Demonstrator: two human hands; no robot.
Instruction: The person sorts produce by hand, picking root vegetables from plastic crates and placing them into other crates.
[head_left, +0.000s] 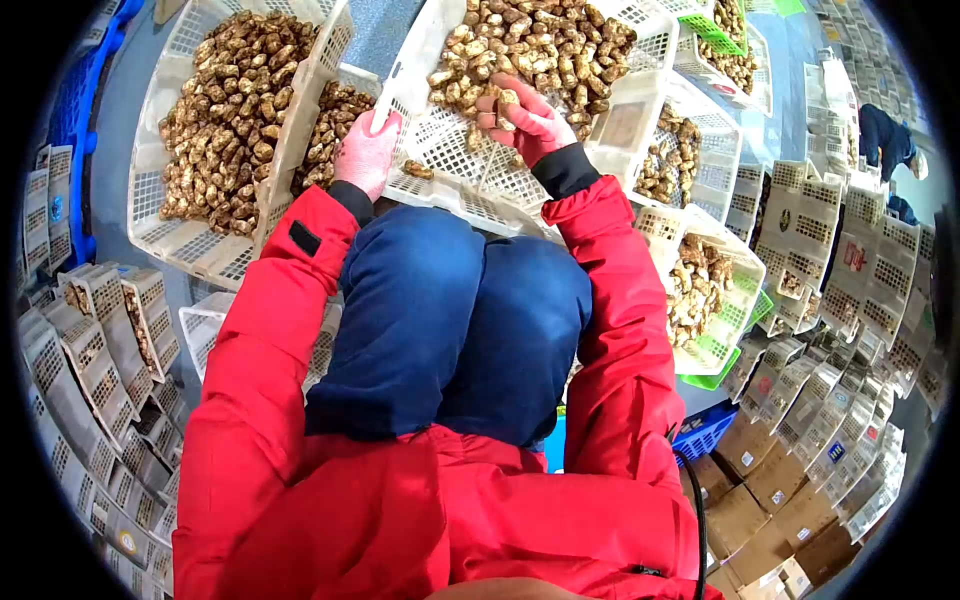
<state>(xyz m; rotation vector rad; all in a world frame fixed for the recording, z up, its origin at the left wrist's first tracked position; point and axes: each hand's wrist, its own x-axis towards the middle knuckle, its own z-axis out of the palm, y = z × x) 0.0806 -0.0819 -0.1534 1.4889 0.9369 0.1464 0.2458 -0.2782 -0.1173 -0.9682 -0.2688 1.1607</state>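
A person is sitting with the main crate (443, 138) just in front of the knees, an arrangement that is probably keeping the pieces (545, 45) within easy reach of both hands. The right hand (540, 128) is curling its fingers round one brown, knobbly piece (508, 106), holding it above the mesh near the heap, perhaps so that it is staying in view and anything dropped is falling inside. The left hand (367, 158) is resting at the crate's near left edge, maybe steadying it; whether its fingers are gripping the rim or only lying there, one cannot tell. Most pieces are lying heaped at the far end, leaving much mesh showing nearer the knees, with a loose piece (418, 169) lying near the left hand. To the left, a large crate (148, 200) is holding a broad brown heap, and a partly hidden crate (358, 82) is carrying more between the two. To the right, a crate (716, 172) is holding a smaller heap, while a lower crate (742, 288) is containing paler, more ragged-looking pieces. Stacked crates (95, 350) are standing along both sides, apparently for saving floor space.
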